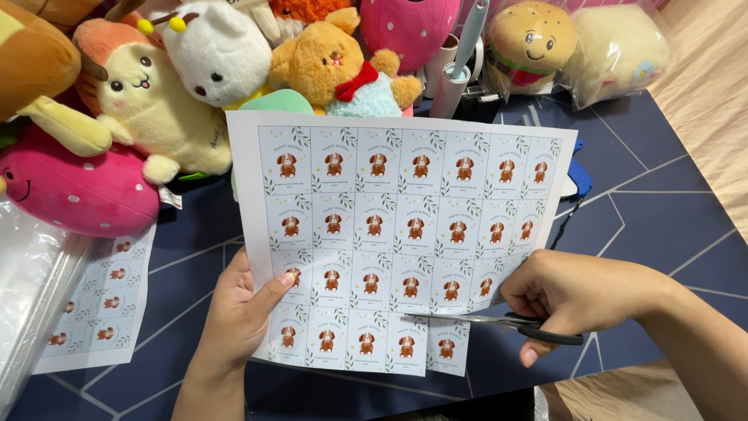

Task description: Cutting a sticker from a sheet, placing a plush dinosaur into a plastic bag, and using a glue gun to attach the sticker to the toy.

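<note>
My left hand (238, 312) pinches the left edge of a white printed sheet (405, 195), thumb on top. The sheet carries a grid of small labels, each with a brown dog picture. My right hand (573, 292) grips black-handled scissors (499, 321) whose blades lie across the sheet's lower right part, along the line above the bottom row. The bottom right corner of the sheet hangs slightly lower along that cut.
A second label sheet (93, 304) lies at the left beside clear plastic bags (31, 288). Several plush toys (179, 86) crowd the back of the dark blue patterned mat (662, 210). A white lint roller (460, 70) and bagged plush toys (576, 43) stand at the back right.
</note>
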